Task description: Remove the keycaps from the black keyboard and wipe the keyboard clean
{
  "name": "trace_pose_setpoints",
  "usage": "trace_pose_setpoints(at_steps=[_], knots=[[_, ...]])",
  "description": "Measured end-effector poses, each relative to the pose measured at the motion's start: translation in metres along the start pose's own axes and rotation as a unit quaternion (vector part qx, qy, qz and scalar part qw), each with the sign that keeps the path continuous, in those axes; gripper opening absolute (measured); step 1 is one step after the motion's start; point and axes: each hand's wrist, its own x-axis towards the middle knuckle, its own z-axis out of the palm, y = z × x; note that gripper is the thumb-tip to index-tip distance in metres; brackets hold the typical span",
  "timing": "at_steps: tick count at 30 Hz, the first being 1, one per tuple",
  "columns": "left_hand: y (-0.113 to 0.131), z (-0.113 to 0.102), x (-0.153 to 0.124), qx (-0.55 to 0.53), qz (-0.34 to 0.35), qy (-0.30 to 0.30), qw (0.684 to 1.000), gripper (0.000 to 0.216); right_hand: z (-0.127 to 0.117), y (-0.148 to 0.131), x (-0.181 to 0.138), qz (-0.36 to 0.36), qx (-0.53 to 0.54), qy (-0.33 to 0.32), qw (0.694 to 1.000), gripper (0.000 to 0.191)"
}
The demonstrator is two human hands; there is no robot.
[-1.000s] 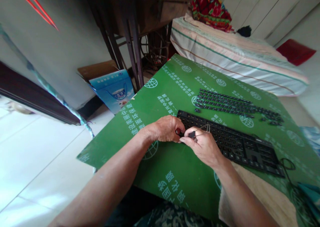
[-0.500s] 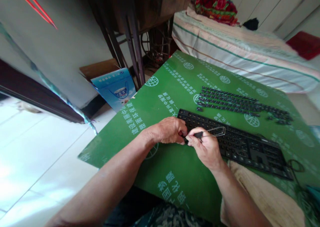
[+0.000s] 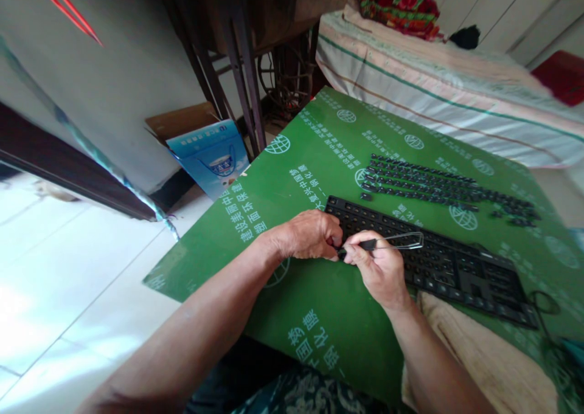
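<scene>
A black computer keyboard (image 3: 438, 262) with most keycaps off lies slantwise on the green table. Over its left end is my left hand (image 3: 314, 234), fingers curled and gripping the near left corner. My right hand (image 3: 378, 271) is closed on a wire keycap puller (image 3: 401, 240), its wire loop pointing right, away from the corner. The fingertips of both hands almost meet at the keyboard's near edge; what lies between them is hidden. Behind the keyboard, loose black keycaps (image 3: 420, 180) lie in several rows.
The green table (image 3: 296, 292) carries white printed lettering. A beige cloth (image 3: 474, 359) lies in front of the keyboard, and a cable (image 3: 545, 304) curls at its right end. Beyond stand a bed (image 3: 410, 92) and a blue carton (image 3: 214, 158) on the floor.
My right hand has shifted slightly to the right with the keycap puller, whose loop now reaches farther right. My left hand stays at the keyboard's corner. The view has moved a little.
</scene>
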Motion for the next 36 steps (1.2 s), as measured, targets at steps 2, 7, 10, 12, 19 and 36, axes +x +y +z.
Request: trace_pose_setpoints(at_steps=[2, 7, 10, 12, 19, 36], knots=[[-0.001, 0.000, 0.000, -0.003, 0.001, 0.003, 1.000, 0.005, -0.001, -0.001, 0.000, 0.010, 0.022, 0.011, 1.000, 0.012], [-0.003, 0.002, 0.001, -0.027, 0.004, 0.012, 1.000, 0.005, -0.003, 0.001, 0.000, 0.025, 0.072, 0.018, 0.997, 0.013], [-0.006, 0.003, 0.000, -0.063, 0.001, 0.022, 0.998, 0.004, -0.003, 0.006, 0.000, 0.037, 0.129, 0.033, 0.990, 0.015], [-0.008, 0.004, -0.001, -0.105, -0.001, 0.024, 0.994, 0.004, -0.001, 0.011, 0.001, 0.043, 0.178, 0.059, 0.981, 0.016], [-0.009, 0.004, -0.005, -0.300, -0.104, 0.052, 0.947, 0.010, 0.000, 0.014, 0.003, 0.045, 0.269, 0.102, 0.957, 0.018], [-0.006, 0.000, -0.004, -0.445, -0.147, 0.103, 0.877, 0.014, -0.017, -0.016, 0.012, -0.094, -0.119, -0.006, 0.988, 0.029]])
